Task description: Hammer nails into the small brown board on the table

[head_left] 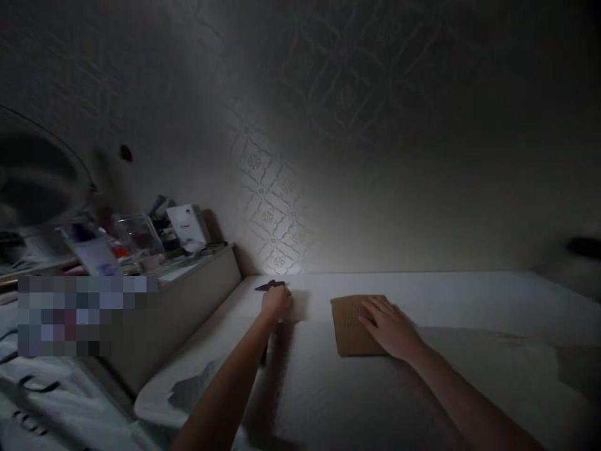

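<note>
My left hand (278, 302) is closed around a hammer (268, 285). The hammer's dark head, with one pointed end, sticks out beyond the fist, and part of the handle shows below, beside the wrist. My right hand (390, 326) lies flat with its fingers stretched out on the right part of a brown cardboard piece (348, 329). Faint printing shows on the cardboard, which rests on the white surface. My palm and fingers cover its right side.
The white table (451, 300) meets a patterned wall (347, 156) at the back. To the left, a raised shelf (188, 307) carries a fan (37, 175), a white box (188, 223), a clear container (138, 238) and a blurred tube (96, 254). The room is dim.
</note>
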Demonstrator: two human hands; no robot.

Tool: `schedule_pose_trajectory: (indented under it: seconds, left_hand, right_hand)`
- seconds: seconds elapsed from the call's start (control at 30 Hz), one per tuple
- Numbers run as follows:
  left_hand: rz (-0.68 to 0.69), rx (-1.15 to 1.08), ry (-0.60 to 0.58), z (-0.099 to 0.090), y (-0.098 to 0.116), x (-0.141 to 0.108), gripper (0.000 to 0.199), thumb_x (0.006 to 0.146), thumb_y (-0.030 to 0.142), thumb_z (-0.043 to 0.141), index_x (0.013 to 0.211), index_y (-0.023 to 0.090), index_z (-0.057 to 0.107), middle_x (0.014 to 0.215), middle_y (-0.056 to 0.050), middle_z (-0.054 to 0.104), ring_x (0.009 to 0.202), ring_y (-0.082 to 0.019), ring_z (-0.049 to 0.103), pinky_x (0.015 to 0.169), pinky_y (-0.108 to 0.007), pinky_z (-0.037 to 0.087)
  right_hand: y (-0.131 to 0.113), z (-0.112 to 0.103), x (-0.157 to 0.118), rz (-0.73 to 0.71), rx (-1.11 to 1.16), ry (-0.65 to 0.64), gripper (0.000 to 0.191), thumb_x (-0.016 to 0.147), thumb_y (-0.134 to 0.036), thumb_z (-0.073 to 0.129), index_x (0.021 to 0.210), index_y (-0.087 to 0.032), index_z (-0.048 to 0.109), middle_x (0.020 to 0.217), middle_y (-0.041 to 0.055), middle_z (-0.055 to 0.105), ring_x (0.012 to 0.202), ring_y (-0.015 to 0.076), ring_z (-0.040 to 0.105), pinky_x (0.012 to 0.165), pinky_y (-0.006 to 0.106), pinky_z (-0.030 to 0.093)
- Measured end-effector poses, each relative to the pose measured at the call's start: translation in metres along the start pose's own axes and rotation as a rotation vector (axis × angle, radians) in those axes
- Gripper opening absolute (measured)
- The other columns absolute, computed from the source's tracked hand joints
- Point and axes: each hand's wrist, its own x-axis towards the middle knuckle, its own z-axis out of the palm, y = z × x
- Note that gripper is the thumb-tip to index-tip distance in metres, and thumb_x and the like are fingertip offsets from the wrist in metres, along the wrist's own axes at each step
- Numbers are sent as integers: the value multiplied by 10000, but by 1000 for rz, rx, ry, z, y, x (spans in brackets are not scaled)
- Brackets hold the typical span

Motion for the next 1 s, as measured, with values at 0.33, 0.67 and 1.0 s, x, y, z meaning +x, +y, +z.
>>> schedule_pose_trajectory:
  seconds: [0.33,0.67,1.0]
  left_hand:
    - [117,188,113,5,10,1,284,840,213,455,938,121,705,1005,-175,684,1032,-276,609,910,-388,427]
    - [21,57,39,1,20,0,287,874,213,441,1016,147,681,1035,-141,692,998,-248,636,842,-322,458]
    - [46,-86,19,-3,11,8,320,877,232,493,1145,168,656,1120,-80,687,1052,-181,622,900,-236,446]
  right_hand:
    - [-3,-1,0,11,2,-15,462,909,-393,362,1255,-165,567,1364,125,509,1285,267,413,1053,453,326]
    - [-4,-4,1,5,25,-27,439,904,-378,380,1225,-158,582,1336,128,529,1265,274,426,1034,454,346]
    - [-3,-2,1,8,25,-39,442,906,-388,385,1248,-176,568,1353,113,519,1281,266,417,1040,444,337]
